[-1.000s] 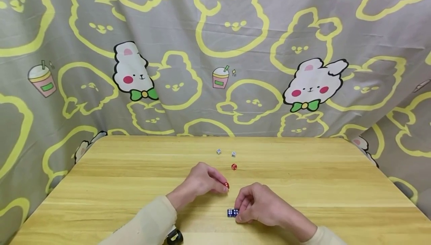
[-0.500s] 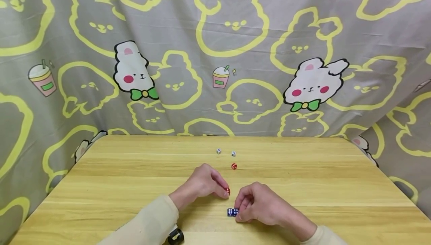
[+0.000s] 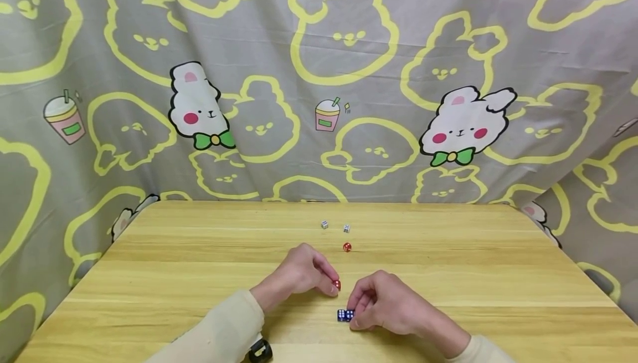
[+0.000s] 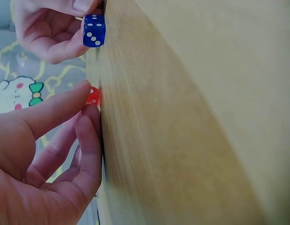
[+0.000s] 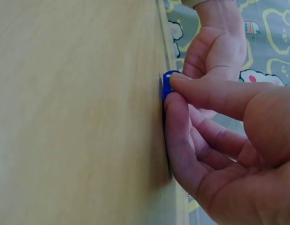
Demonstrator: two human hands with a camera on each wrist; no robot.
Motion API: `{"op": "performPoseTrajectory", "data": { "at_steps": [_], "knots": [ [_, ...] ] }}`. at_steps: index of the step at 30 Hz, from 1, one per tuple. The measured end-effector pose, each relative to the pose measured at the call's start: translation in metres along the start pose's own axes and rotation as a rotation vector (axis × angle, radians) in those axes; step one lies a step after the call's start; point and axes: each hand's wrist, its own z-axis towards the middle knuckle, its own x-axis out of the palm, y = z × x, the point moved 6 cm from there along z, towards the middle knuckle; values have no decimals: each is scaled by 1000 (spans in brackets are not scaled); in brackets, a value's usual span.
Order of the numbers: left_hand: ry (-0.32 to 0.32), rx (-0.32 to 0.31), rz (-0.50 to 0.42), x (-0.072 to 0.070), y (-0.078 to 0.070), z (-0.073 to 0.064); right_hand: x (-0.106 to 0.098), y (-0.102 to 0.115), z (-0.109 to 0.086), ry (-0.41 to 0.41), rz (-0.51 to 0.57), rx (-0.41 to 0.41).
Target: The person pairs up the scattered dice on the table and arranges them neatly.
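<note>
My left hand [image 3: 304, 270] pinches a red die [image 3: 337, 285] between thumb and fingertips, low over the wooden table. To its right and nearer the front, my right hand [image 3: 381, 302] pinches the right one of two blue dice [image 3: 341, 315] that sit side by side. In the left wrist view the red die [image 4: 93, 96] peeks out past the fingertips, and a blue die [image 4: 94, 31] shows white pips beside the other hand. The right wrist view has thumb and forefinger closing on a blue die [image 5: 168, 83] at the table surface, partly covered by the thumb.
Farther back on the table [image 3: 199, 252] lies another red die [image 3: 347, 247]. Beyond it are two white dice, a left one [image 3: 324, 224] and a right one [image 3: 346, 229]. A patterned grey curtain [image 3: 269, 47] hangs behind the table's back edge.
My left hand has moved slightly toward the front with the red die, closer to the blue dice. The right hand and the blue dice have stayed in place.
</note>
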Motion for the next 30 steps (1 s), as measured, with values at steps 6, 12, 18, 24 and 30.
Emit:
{"op": "performPoseTrajectory", "data": {
  "at_steps": [6,12,18,24,30],
  "knots": [
    [3,-3,-15,1,2,0,0,0,0,0,6,-2],
    [2,-5,-38,0,3,-1,2,-1,0,3,16,5],
    [1,-4,-38,1,5,-2,2,-1,1,3,7,15],
    [13,-3,-35,1,3,0,1,0,0,-4,4,13],
    [17,-1,-28,1,3,1,1,-1,0,-4,17,22]
  ]
}}
